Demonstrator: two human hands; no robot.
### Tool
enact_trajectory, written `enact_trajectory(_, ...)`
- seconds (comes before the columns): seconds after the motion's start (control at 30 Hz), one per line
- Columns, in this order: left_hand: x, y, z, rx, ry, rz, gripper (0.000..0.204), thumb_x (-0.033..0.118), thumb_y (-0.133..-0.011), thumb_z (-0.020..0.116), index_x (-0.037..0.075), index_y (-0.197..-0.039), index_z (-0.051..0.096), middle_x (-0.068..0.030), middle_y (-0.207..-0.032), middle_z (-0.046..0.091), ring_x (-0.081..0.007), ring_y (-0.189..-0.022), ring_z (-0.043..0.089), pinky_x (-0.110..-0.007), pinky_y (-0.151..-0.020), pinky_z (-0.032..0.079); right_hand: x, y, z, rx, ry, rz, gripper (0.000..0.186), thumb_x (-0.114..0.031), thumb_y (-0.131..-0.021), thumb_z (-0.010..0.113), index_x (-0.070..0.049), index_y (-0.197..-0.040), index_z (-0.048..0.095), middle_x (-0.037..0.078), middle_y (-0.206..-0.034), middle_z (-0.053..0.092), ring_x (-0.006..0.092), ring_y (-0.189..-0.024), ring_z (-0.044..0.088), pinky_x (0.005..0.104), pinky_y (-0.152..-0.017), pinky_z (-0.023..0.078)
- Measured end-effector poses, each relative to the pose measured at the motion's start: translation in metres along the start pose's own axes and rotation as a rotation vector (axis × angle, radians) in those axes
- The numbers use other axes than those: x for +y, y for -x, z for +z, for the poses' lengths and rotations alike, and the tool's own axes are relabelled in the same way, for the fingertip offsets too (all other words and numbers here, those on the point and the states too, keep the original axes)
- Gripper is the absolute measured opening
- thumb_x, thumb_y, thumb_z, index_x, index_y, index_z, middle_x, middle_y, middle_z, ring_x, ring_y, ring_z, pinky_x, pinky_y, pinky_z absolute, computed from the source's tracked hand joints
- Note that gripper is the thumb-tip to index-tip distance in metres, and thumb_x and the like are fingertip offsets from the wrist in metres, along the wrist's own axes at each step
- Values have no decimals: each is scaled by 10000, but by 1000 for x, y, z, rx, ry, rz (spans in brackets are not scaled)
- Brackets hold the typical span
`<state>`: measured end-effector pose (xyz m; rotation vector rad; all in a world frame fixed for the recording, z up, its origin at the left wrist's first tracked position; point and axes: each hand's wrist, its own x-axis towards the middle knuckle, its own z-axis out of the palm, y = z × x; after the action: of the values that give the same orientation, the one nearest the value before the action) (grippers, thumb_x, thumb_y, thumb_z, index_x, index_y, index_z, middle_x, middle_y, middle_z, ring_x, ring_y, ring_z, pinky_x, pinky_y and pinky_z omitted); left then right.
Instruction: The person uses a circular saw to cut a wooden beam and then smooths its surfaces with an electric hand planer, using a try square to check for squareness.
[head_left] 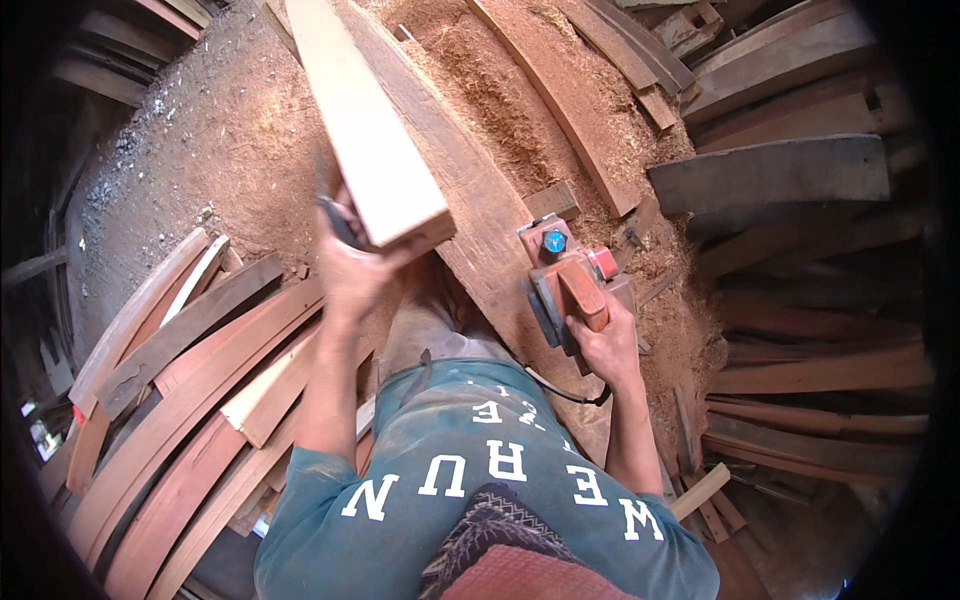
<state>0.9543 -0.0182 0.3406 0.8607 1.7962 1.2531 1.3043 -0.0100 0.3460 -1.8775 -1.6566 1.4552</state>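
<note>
My left hand (355,270) grips the near end of a long, pale squared timber (370,140), thumb and fingers around its underside and left edge. A thin dark object (336,220) also shows at that hand; what it is I cannot make out. My right hand (605,345) is closed around the brown handle of an electric hand planer (570,285), which has a blue-topped knob and a dark cord. The planer rests on or just above the right side of a broad plank (490,215), upright or tilted I cannot tell. Its sole is hidden.
Sawdust and shavings (480,100) cover the ground. Curved and straight boards (210,400) lie stacked at the left. More boards (790,180) pile up on the right. A small wood block (553,200) lies beside the planer. The planer's cord (570,395) runs close to my right side.
</note>
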Motion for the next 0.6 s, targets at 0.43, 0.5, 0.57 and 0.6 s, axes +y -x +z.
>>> enact_trajectory(0.43,-91,30,-4,96,-255,26,463,324,-887,894,36,-1093,596,-10,-887,578,-107,-667,525,-299,-605,479,-20,10,3,43,-71,-128,386,-53,-872,801,17,-1242,713,158,-1064,783,198,-993,731,369,-927,566)
enact_trajectory(0.5,-82,33,-31,180,-383,308,299,303,-1047,681,19,-1118,621,-72,-941,600,-208,-799,592,-366,-719,518,-25,8,7,10,-93,-140,410,-40,-881,811,26,-1272,708,117,-1138,778,169,-1045,710,354,-960,558)
enact_trajectory(0.57,-67,26,-38,225,-320,516,274,235,-1079,635,-1,-1219,649,-105,-1033,614,-229,-912,606,-369,-825,526,-31,3,15,-15,-100,-172,403,-52,-889,812,22,-1271,703,132,-1147,778,196,-1053,724,363,-961,563)
enact_trajectory(0.6,-64,20,-37,275,-417,563,256,207,-1083,629,6,-1238,661,-110,-1068,616,-230,-945,609,-370,-849,524,-37,-3,23,-24,-84,-200,385,-70,-893,807,14,-1254,701,168,-1118,780,238,-1035,747,380,-946,571)
